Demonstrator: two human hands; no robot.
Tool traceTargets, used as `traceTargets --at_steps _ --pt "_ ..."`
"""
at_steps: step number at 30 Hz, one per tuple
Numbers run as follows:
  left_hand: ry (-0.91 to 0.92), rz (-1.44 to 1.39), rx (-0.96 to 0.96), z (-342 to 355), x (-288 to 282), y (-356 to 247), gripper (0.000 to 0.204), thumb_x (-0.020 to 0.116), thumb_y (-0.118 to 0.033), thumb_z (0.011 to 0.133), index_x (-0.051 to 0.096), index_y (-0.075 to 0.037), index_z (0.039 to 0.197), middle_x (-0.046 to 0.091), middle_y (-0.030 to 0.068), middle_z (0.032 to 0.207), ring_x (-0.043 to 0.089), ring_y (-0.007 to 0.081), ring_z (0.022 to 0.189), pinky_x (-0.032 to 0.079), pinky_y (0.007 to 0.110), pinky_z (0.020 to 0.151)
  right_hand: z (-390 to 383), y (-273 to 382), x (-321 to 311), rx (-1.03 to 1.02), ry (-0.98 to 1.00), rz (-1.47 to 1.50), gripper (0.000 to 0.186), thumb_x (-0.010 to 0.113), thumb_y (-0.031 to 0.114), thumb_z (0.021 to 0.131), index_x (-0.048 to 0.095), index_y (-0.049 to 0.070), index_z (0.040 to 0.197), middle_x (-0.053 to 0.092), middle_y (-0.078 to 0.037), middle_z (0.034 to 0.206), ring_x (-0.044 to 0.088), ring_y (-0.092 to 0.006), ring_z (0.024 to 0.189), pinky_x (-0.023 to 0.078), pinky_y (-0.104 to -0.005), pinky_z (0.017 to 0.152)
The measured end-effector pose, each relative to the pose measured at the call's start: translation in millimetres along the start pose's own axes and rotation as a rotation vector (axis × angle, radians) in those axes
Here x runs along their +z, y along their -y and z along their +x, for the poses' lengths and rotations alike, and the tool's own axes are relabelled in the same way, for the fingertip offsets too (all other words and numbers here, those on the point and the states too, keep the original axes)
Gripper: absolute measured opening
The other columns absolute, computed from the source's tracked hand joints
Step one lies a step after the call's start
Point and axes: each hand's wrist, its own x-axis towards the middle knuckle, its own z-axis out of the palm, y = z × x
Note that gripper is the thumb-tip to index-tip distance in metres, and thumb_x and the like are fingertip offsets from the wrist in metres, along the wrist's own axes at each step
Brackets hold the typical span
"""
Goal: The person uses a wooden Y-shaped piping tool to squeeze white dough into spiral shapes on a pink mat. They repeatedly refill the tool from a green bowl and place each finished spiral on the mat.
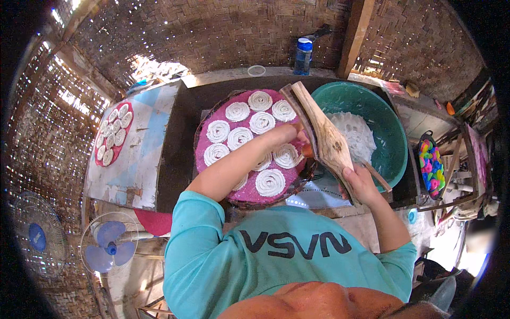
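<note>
My right hand (360, 183) grips the lower end of a long wooden tool (326, 133), made of a pale, knotted bar and a darker strip, held diagonally over a green basin (389, 143). My left hand (291, 135) curls against the tool's left side, fingers partly hidden. Soft white dough (353, 135) lies in the basin. Left of it, under my left arm, a round pink tray (210, 165) carries several coiled white rosettes (270, 182).
At left, a worn board (142, 175) bears smaller rosettes (108, 157) on pink; fans (111, 248) stand below. A blue bottle (303, 58) sits on the back ledge near a woven wall (228, 32). Colourful coiled pieces (431, 165) lie at right.
</note>
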Motion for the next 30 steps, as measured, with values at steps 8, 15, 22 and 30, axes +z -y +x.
traceTargets --at_steps 8,15,22,30 --pt "0.023 0.279 0.074 12.0 -11.8 33.6 0.039 0.041 -0.039 0.089 0.066 -0.011 0.1 0.067 0.007 0.081 0.06 0.022 0.073 0.046 0.036 0.077 6.0 8.9 4.8 -0.102 -0.055 -0.162 0.052 0.05 0.044 0.088 0.055 -0.005 0.103 0.059 -0.007 0.062 0.059 -0.0143 0.049 0.047 -0.0288 0.046" --pt "-0.053 0.358 0.207 12.0 -19.6 35.8 0.034 0.042 -0.032 0.089 0.068 -0.013 0.098 0.069 0.0057 0.079 0.061 0.0203 0.069 0.047 0.032 0.074 15.3 -12.0 5.5 -0.105 -0.117 -0.004 0.05 0.049 0.042 0.089 0.054 -0.005 0.106 0.058 -0.007 0.062 0.056 -0.0132 0.048 0.046 -0.0285 0.046" --pt "-0.066 0.694 0.064 -21.9 -20.2 1.5 0.049 0.034 -0.042 0.094 0.06 -0.001 0.102 0.07 0.0039 0.089 0.055 0.0197 0.087 0.042 0.033 0.081 8.6 -15.9 2.7 -0.065 -0.115 0.147 0.048 0.048 0.04 0.09 0.053 -0.005 0.106 0.057 -0.007 0.062 0.054 -0.0137 0.048 0.044 -0.0274 0.045" --pt "-0.162 1.104 0.685 -51.1 -19.3 13.6 0.042 0.048 -0.047 0.088 0.072 -0.014 0.078 0.052 0.0053 0.116 0.041 0.0262 0.106 0.03 0.041 0.089 0.8 -20.7 -1.4 -0.061 -0.106 0.197 0.052 0.044 0.047 0.09 0.047 -0.002 0.103 0.055 -0.01 0.065 0.053 -0.0168 0.047 0.044 -0.0273 0.043"
